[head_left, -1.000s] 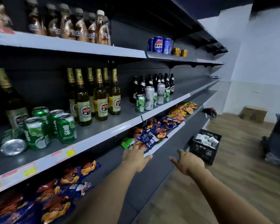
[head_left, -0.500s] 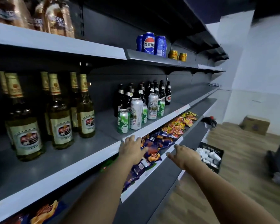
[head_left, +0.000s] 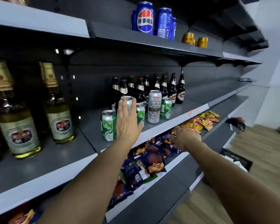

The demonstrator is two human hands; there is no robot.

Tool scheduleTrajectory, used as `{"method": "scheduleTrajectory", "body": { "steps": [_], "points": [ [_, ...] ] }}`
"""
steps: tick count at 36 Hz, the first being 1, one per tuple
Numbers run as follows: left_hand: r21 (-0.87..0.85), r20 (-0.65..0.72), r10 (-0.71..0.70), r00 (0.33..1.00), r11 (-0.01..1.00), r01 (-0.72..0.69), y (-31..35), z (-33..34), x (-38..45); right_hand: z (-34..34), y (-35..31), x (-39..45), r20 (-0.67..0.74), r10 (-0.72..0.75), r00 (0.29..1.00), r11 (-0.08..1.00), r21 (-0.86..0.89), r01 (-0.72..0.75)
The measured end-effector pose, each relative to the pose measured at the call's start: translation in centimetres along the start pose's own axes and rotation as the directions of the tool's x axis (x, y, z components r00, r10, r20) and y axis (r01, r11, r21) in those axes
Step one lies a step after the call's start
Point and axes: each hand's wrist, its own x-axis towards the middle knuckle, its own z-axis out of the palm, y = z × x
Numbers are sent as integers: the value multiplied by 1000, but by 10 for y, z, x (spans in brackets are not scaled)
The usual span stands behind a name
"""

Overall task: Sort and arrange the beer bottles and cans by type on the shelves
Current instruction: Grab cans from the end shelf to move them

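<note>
The left hand point(head_left: 127, 122) has risen from the shelf point(head_left: 168, 125) edge to the tall silver can point(head_left: 128, 102) — fingers straight, nothing gripped yet; the right hand point(head_left: 185, 137) hangs slack.

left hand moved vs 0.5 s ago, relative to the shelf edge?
Yes. The left hand has risen from the middle shelf's front edge to the tall silver can, fingers straight.
</note>
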Motion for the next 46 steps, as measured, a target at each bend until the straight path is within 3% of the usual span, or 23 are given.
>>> {"method": "scheduleTrajectory", "body": {
  "steps": [9, 16, 21, 27, 31, 36, 43, 46],
  "points": [
    [-225, -123, -382, 916, 910, 349, 28, 23, 34, -7, 36, 79, -20, -201, 979, 979, 19, 202],
    [-344, -155, -571, 806, 796, 497, 34, 36, 44, -2, 33, 121, -52, -276, 960, 936, 214, 280],
    [-400, -213, -601, 770, 773, 492, 34, 51, 47, 1, 13, 144, -77, -329, 941, 887, 317, 336],
    [-448, -271, -686, 675, 711, 542, 33, 62, 52, 7, -12, 169, -135, -233, 963, 759, 595, 267],
    [-403, -310, -696, 648, 713, 574, 29, 69, 52, 14, -23, 179, -144, -186, 972, 694, 681, 233],
    [-355, -339, -723, 602, 691, 630, 31, 70, 55, 21, -24, 189, -136, -147, 980, 679, 706, 200],
    [-310, -419, -728, 543, 676, 668, 36, 74, 60, 27, -20, 211, -39, -235, 971, 686, 701, 194],
    [-287, -430, -708, 561, 696, 658, 40, 77, 60, 29, -17, 217, -17, -250, 968, 675, 714, 187]
  ]
}}
